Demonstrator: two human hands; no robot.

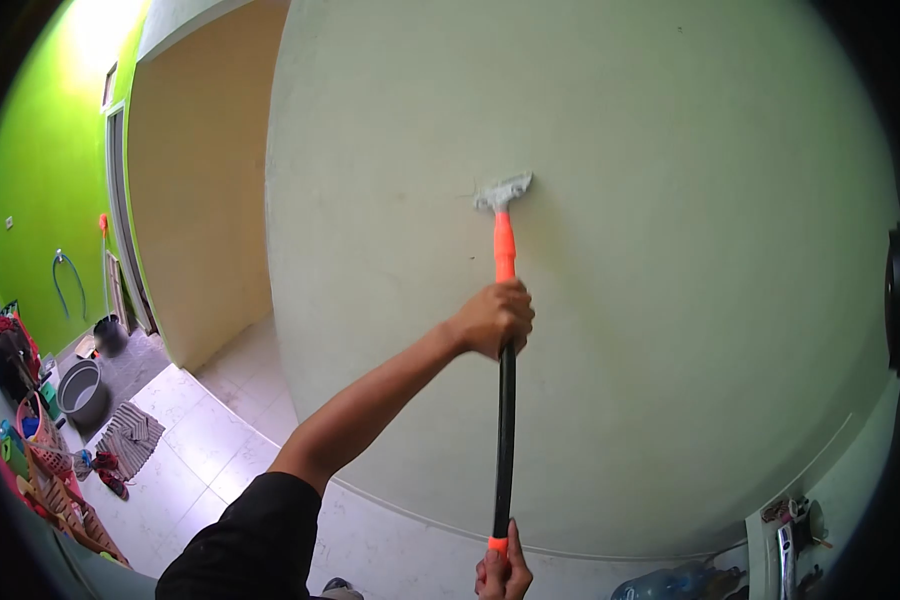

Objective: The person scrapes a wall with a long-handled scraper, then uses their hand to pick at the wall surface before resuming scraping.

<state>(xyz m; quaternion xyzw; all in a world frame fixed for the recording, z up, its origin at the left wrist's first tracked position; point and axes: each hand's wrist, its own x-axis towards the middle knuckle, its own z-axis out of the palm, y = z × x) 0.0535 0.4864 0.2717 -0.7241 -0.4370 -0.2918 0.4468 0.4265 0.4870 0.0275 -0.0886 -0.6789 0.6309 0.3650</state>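
Note:
A long-handled scraper (pixel 506 430) with a black shaft, orange grips and a grey metal head (pixel 505 190) stands nearly upright in front of the pale green wall (pixel 670 300). Its head is tilted and appears to rest against the wall, beside a small dark mark. My left hand (pixel 498 318) is wrapped round the shaft just below the upper orange grip, the arm reaching in from the lower left. Lower down, my right hand (pixel 505 575) grips the orange bottom end, partly cut off by the frame edge.
A grey basin (pixel 82 390), a striped mat (pixel 130 440) and a pink basket (pixel 42 435) stand at the left on the tiled floor (pixel 205 440). Large clear plastic bottles (pixel 670 582) lie at the lower right. A dark round object (pixel 898 300) hangs at the right edge.

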